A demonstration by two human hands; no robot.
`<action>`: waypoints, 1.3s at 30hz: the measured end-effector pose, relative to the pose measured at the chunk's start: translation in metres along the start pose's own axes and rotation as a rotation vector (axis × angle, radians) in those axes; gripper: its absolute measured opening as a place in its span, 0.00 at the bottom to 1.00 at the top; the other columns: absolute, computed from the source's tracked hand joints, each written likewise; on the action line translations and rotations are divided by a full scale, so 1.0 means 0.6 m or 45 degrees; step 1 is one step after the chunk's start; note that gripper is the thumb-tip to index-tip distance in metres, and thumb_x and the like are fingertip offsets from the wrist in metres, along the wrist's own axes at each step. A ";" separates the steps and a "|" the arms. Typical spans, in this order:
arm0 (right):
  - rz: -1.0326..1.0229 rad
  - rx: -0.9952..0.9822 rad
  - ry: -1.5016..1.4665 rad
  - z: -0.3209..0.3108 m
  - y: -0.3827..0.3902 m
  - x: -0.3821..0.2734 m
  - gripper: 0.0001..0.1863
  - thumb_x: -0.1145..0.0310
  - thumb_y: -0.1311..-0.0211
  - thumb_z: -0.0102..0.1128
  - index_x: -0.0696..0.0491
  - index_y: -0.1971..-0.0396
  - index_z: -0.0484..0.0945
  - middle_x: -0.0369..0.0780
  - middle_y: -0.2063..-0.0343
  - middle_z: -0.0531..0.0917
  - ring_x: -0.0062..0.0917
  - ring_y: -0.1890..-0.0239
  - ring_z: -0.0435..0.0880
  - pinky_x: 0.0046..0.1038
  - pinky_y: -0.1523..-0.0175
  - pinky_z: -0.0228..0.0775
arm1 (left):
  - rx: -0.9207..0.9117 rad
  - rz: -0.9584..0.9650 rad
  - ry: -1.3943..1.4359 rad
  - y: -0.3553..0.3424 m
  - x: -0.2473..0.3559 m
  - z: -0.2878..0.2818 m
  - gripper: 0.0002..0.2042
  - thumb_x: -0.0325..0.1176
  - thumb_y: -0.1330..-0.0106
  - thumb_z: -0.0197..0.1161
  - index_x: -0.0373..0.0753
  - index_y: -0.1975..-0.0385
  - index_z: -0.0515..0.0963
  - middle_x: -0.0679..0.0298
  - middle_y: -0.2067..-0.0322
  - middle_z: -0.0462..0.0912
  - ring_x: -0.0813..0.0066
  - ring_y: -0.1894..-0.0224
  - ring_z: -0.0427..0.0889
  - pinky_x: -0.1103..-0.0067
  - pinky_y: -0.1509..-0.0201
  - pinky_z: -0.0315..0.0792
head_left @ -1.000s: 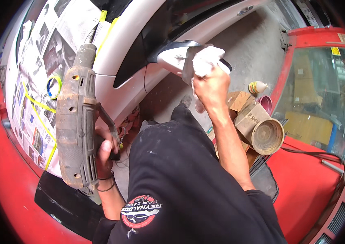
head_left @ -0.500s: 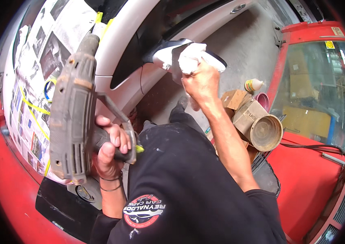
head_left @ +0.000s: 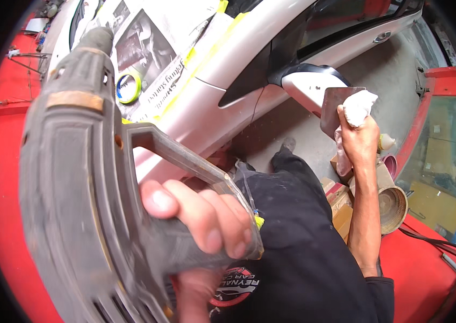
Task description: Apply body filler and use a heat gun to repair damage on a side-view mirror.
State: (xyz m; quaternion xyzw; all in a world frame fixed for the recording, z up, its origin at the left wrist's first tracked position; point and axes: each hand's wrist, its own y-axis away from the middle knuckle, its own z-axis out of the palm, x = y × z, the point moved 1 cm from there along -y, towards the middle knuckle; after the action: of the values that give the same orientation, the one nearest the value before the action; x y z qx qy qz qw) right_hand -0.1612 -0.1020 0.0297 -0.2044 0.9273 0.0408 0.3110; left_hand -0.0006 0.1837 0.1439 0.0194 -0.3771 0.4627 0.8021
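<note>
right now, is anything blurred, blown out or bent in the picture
Head view: power tool and left hand look soft, perhaps from motion; head view: cloth nearly blown out; head view: red frame seems bowed near the right rim.

2 bare hands (head_left: 361,141), 1 scuffed grey plastic power tool (head_left: 77,177), 1 crumpled white cloth (head_left: 358,107), 1 flat grey metal plate (head_left: 331,107), 1 yellow-green ring-shaped tape roll (head_left: 138,86), 1 white-and-black car mirror (head_left: 300,86)

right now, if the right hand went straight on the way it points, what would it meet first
Probably the mirror, which the scraper in the right hand overlaps in view; depth is unclear, so contact isn't certain.
</note>
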 end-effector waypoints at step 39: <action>-0.029 -0.643 -0.508 -0.146 -0.107 0.105 0.11 0.66 0.27 0.79 0.55 0.67 0.86 0.30 0.72 0.85 0.14 0.69 0.80 0.27 0.63 0.74 | 1.472 -0.124 -0.479 0.473 -0.118 -0.207 0.18 0.48 0.21 0.74 0.42 0.50 0.78 0.70 0.68 0.74 0.78 0.69 0.75 0.78 0.64 0.72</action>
State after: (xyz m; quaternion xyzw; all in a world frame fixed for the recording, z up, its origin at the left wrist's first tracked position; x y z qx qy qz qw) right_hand -0.2299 -0.2009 0.0661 -0.2735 0.8061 0.3055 0.4267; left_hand -0.1627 0.3415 -0.0795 0.5504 -0.1988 0.5438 0.6016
